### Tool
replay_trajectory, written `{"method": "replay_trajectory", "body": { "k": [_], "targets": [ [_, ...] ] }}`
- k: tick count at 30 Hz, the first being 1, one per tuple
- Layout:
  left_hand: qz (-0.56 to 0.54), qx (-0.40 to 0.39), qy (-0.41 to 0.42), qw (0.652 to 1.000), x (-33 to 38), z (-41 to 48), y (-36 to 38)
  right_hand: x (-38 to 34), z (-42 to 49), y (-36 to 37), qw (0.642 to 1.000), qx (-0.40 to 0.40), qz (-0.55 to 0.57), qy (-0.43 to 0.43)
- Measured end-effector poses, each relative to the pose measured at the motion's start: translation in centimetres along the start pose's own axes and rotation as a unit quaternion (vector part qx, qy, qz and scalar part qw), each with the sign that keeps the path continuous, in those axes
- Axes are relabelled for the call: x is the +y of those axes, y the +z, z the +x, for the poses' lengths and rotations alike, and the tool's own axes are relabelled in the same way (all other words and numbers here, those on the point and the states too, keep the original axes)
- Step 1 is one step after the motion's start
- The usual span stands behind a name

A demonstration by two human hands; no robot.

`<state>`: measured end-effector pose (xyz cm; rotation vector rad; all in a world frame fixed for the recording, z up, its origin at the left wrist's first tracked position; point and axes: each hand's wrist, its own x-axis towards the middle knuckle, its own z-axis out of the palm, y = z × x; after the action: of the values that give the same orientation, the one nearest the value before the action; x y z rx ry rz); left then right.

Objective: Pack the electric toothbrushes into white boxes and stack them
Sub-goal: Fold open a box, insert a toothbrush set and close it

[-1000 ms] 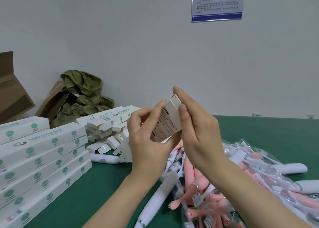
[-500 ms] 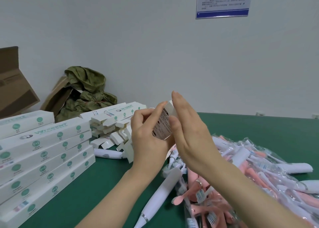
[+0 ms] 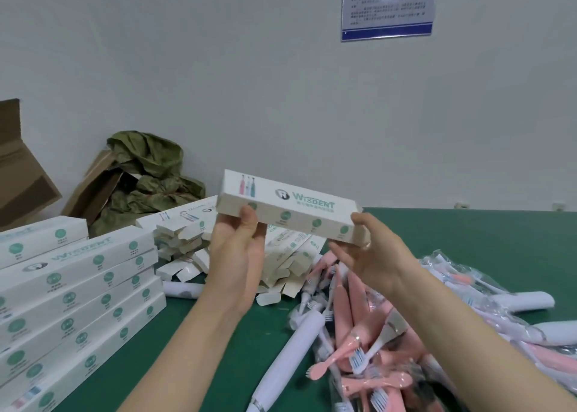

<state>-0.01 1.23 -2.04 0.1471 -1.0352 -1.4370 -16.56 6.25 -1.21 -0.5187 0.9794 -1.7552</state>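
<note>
left hand (image 3: 237,255) and right hand (image 3: 371,255) each grip one end of the long white cardboard box (image 3: 293,211) above the green counter (image 3: 468,240). stack of white boxes (image 3: 78,286) looks packed; many pink and white toothbrushes (image 3: 359,333) remain.

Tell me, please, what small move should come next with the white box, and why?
Probably carry the white box left and lay it on the stack of boxes: the left hand and right hand hold it level by its ends, it looks closed, and matching boxes lie piled there.
</note>
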Motion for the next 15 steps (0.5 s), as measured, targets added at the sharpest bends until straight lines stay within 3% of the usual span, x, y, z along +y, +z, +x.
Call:
{"method": "replay_trajectory", "body": {
  "k": [3,5,6,8,11,13,15],
  "targets": [
    [0.119,0.074,-0.023,0.990,-0.6,0.3,-0.6,-0.5,0.4,-0.7,0.996,0.053,-0.011,-0.075],
    [0.299,0.165,0.012,0.940,-0.8,0.5,-1.2,-0.5,0.3,-0.8,0.981,0.078,-0.096,-0.148],
    [0.381,0.171,0.064,0.907,-0.9,0.3,-1.4,-0.4,0.2,-0.7,0.973,0.076,-0.131,-0.172],
    [0.485,0.090,0.167,0.854,-1.0,-0.3,-1.2,0.1,-0.4,-0.1,0.964,0.030,-0.183,-0.192],
    [0.563,-0.034,0.202,0.801,-2.1,-1.1,-0.3,1.1,-1.3,1.1,0.945,-0.059,-0.245,-0.211],
    [0.592,-0.064,0.214,0.774,-2.7,-1.3,-0.1,1.2,-1.8,1.7,0.941,-0.102,-0.251,-0.203],
    [0.593,-0.058,0.222,0.772,-2.6,-1.2,-0.3,0.8,-2.0,2.1,0.947,-0.103,-0.243,-0.185]
  ]
}}
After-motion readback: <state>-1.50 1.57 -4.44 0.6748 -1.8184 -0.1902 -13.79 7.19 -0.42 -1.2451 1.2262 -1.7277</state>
